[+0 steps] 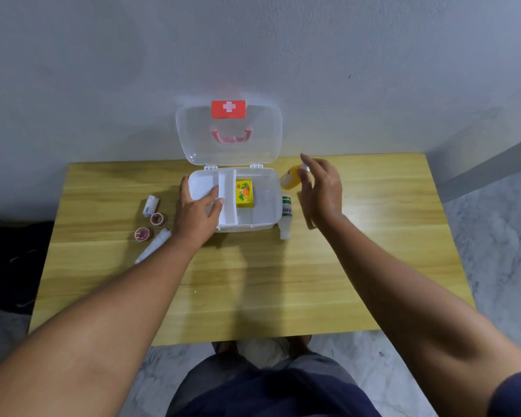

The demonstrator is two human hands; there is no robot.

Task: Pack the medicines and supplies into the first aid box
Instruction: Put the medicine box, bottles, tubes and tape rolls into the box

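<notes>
Left hand [197,213] lies flat and open on the white tray [220,197] inside the box [263,203], gripping nothing. Right hand [321,191] hovers open beside the yellow bottle [290,177], not gripping it. A yellow carton [244,194] sits in the box; rolls [151,206] wait on the desk [253,281] at left.

left hand [197,213]: flat, fingers spread | right hand [321,191]: raised, fingers apparently loose, open

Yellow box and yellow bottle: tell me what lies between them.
In the head view, between the yellow box and the yellow bottle lie an empty stretch of the first aid box's compartment and its clear right wall.
</notes>
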